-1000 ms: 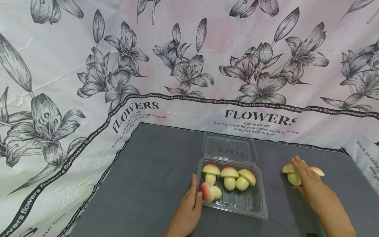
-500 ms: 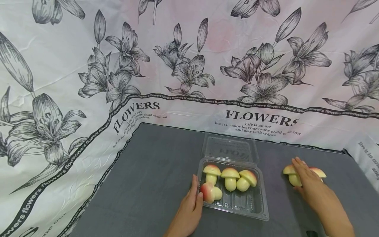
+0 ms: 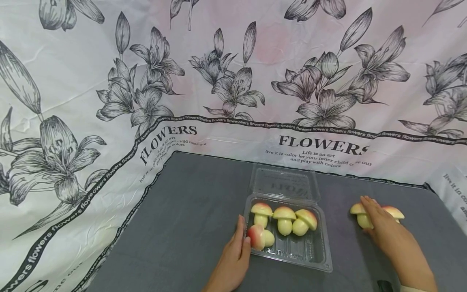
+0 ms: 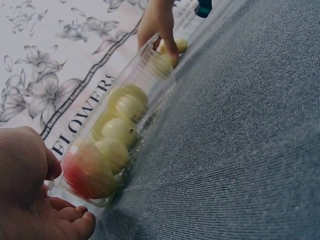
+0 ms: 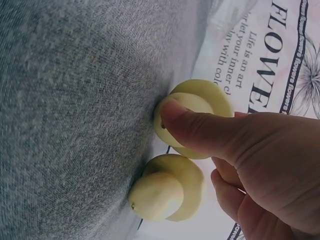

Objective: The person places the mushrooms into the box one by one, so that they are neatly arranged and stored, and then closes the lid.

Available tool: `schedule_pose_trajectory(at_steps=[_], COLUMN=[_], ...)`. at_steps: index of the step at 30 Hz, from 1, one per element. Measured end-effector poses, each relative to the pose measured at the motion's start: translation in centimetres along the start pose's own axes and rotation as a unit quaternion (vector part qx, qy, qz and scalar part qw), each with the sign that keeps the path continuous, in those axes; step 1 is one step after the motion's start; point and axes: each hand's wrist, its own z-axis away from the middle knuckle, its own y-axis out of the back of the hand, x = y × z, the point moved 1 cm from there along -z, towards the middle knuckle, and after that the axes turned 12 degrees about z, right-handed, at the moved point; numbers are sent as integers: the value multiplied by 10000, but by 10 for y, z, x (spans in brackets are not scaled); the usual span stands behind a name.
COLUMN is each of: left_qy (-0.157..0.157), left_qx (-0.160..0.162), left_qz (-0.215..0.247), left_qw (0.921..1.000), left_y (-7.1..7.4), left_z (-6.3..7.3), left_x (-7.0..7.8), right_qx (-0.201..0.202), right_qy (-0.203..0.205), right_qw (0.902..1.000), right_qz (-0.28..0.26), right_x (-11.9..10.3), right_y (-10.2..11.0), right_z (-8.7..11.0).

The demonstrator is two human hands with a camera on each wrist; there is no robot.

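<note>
A clear plastic clamshell box [image 3: 305, 265] lies with its lid tipped back, and several yellow mushroom-shaped pieces [image 3: 284, 221] with reddish caps sit inside. My left hand [image 3: 230, 259] holds the box's left edge between thumb and fingers, beside the lower-left piece [image 4: 87, 170]. To the right of the box, my right hand [image 3: 388, 231] is over two more such pieces. In the right wrist view, my right thumb presses the stem of one mushroom-shaped piece [image 5: 220, 100], with fingers behind its cap. A second mushroom-shaped piece [image 5: 157, 195] lies next to it, apart from the thumb.
The box's clear lid [image 3: 284, 182] lies towards the back of the dark grey tabletop [image 3: 189, 211]. A white cloth [image 3: 233, 81] printed with flowers rises behind and at the left. A small dark object [image 3: 384, 286] shows at the front edge, by the right forearm.
The head view has shifted very slightly. My left hand stays on the box, and my right hand stays at the two mushroom-shaped pieces with hardly any movement.
</note>
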Motion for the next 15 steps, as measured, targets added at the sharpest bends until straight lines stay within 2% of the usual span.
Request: schedule_pose_trajectory(at_steps=[9,15], left_qy=[-21,107], left_qx=[17,-37], left_qz=[-44,9], left_qw=[10000,9999], left_y=[0,0], left_z=[1,-1], left_x=[1,-2], right_qx=[66,85], right_qy=[14,-45], right_qw=[9999,9999], right_qz=[76,73], right_x=[1,1], right_y=[2,3], right_z=[1,2])
